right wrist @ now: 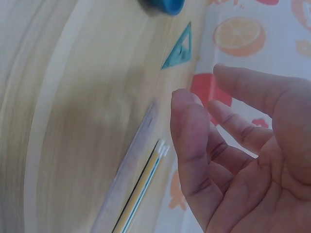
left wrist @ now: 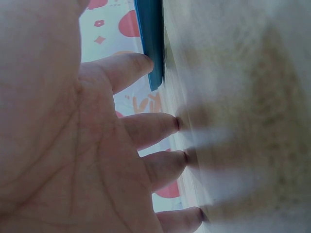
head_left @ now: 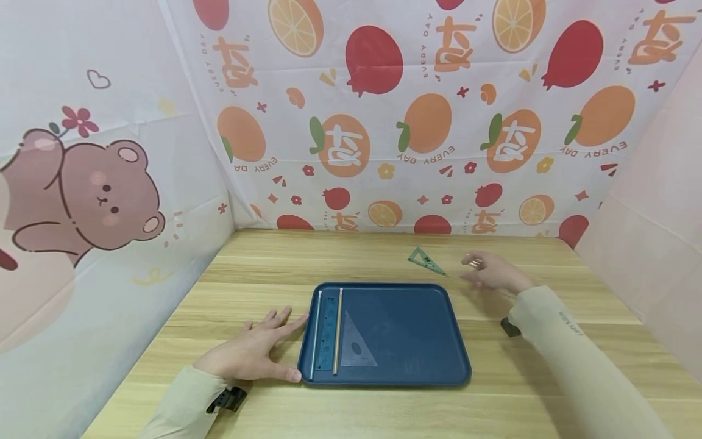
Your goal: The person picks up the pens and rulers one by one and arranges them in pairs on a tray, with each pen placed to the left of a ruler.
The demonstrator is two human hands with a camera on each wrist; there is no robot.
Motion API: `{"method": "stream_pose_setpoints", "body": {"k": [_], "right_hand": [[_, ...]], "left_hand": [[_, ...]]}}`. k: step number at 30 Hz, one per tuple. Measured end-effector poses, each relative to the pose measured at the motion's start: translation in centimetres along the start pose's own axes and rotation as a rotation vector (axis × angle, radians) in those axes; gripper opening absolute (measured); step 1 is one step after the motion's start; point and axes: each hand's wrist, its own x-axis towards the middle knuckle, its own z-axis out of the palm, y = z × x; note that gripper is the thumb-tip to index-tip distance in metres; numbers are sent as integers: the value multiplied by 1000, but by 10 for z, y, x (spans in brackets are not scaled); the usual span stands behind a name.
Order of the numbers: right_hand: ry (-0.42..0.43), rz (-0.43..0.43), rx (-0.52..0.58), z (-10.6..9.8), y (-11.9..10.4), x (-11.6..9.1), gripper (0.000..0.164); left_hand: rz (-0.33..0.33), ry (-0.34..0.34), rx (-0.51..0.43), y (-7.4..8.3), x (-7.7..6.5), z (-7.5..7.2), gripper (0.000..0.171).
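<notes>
My left hand rests by the left side of a blue tray, fingers spread. Its thumb and forefinger are at the tray's rim; in the left wrist view the other fingertips touch the table. Inside the tray lie a light-blue pencil, a blue ruler, a yellowish pencil and a clear set square. My right hand hovers empty, fingers loosely bent, right of a green set square. Below it, the right wrist view shows a clear ruler and pencils with white ends.
Wood-grain table lies under everything. A fruit-print cloth hangs along its back edge. On the left hangs a cloth with a bear, and a pale pink cloth stands on the right.
</notes>
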Motion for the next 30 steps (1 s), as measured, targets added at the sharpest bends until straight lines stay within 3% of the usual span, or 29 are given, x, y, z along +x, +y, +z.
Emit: {"method": "stream_pose_setpoints", "body": {"k": [21,30], "right_hand": [[11,49,-13,-24,25,1,54],[42,45,29,-35,52,2,57]], "left_hand": [[-5,0,1,-3,2,0,113],[2,-1,-8,-4,1,-1,115]]}}
